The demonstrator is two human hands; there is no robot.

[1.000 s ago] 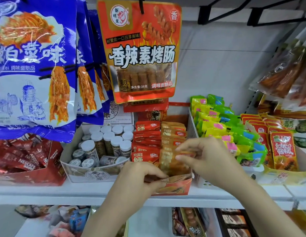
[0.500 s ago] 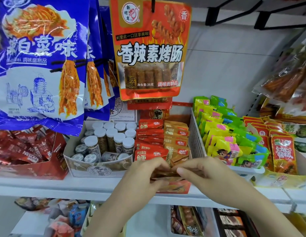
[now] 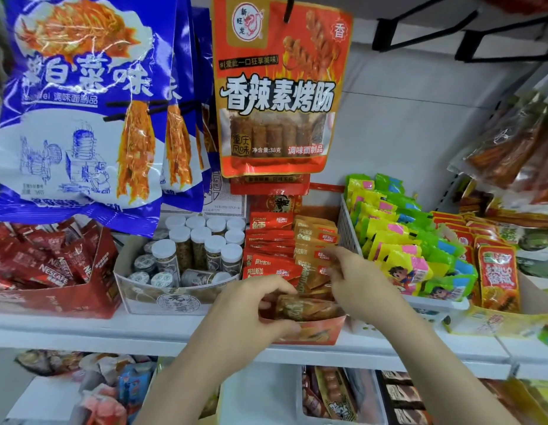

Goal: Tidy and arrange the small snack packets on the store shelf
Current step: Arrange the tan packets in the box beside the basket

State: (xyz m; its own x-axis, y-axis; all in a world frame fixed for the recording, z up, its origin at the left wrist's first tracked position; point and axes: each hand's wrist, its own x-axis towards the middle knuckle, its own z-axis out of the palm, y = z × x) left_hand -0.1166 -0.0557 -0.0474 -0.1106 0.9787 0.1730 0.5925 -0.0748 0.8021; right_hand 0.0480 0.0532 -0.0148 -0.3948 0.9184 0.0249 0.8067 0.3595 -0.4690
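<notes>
Here both hands, left hand (image 3: 251,311) and right hand (image 3: 355,280), pinch brown packets (image 3: 309,306) between them.

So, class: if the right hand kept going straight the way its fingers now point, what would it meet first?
Probably the upright orange-brown snack packets in the red display box; the right hand points up-left into that row, fingers already at them. Depth is unclear.

Both hands (image 3: 297,299) on brown snack packets (image 3: 309,306)

Bright, even overhead light, soft shadows, slight motion blur, wide-angle bending at the edges.
</notes>
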